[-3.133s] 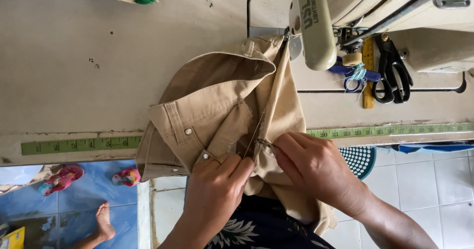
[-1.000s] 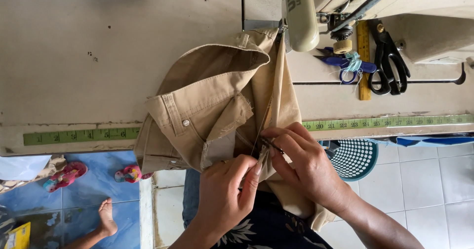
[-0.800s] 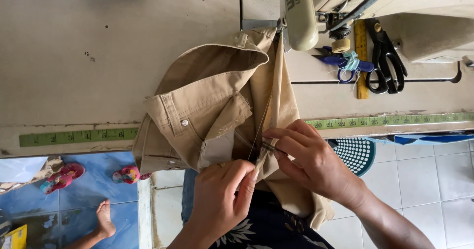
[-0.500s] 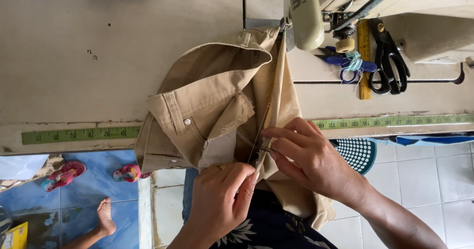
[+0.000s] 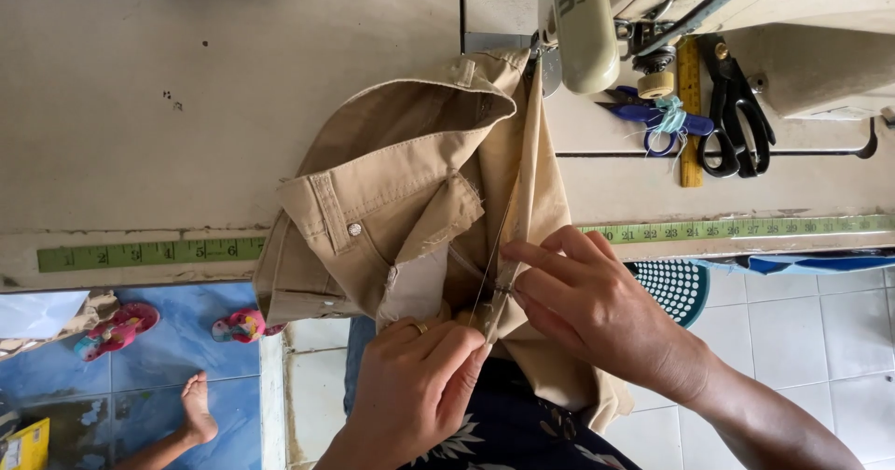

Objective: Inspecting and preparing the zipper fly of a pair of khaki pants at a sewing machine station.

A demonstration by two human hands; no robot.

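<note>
One sewing machine (image 5: 597, 22) on the worktop (image 5: 140, 88). One pair of khaki trousers (image 5: 410, 190) in front of the machine. Two pairs of scissors right of the machine: one blue-handled (image 5: 653, 116), one black-handled (image 5: 736, 106). One yellow ruler (image 5: 690, 106) between them. Two hands: left (image 5: 410, 395), right (image 5: 597, 311). Two pink sandals (image 5: 177, 325) on the floor.

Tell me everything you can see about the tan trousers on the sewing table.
The tan trousers look like cotton twill, lying waistband-open with a metal button, belt loops and a pale pocket lining showing. The upper end sits under the sewing machine; the lower part hangs off the table edge. The left hand and right hand pinch the fly seam.
</note>
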